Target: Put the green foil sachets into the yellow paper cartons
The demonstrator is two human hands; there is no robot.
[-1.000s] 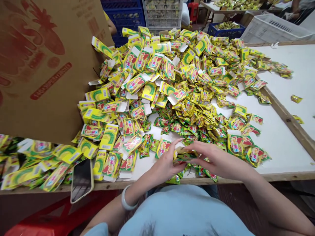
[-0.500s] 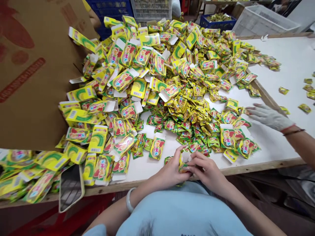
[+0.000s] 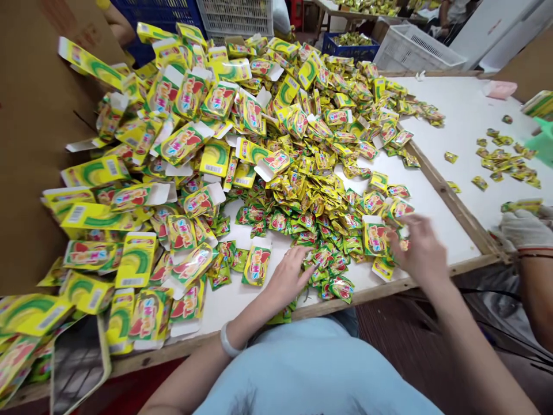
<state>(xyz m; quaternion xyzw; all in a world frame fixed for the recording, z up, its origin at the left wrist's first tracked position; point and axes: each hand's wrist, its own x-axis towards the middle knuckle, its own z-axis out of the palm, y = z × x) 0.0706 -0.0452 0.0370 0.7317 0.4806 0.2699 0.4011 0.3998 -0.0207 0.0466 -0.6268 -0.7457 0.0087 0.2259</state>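
Observation:
My left hand (image 3: 288, 275) rests at the near side of a heap of small green candy packets (image 3: 339, 262). Its thumb and fingers are apart, touching the packets, and nothing is gripped in it. To the right, my right hand (image 3: 422, 253) is smeared by motion over a cluster of packed yellow-green candy boxes. One such box (image 3: 375, 237) with a white flap stands just left of its fingers. Whether those fingers hold anything is unclear. Between my hands, a few green packets (image 3: 340, 288) lie near the table edge. A single candy box (image 3: 257, 262) lies left of my left hand.
A large pile of open-flapped candy boxes (image 3: 181, 144) spreads across the left and back. A cardboard carton (image 3: 30, 144) stands far left, above a phone (image 3: 80, 360) overhanging the edge. A wooden strip (image 3: 444, 196) divides the table; a co-worker's gloved hand (image 3: 525, 230) holds packets beyond it.
My hands have parted from the small box they held together near the edge. The right moved right to the box cluster; the left spread onto the packets. The co-worker's gloved hand withdrew rightward.

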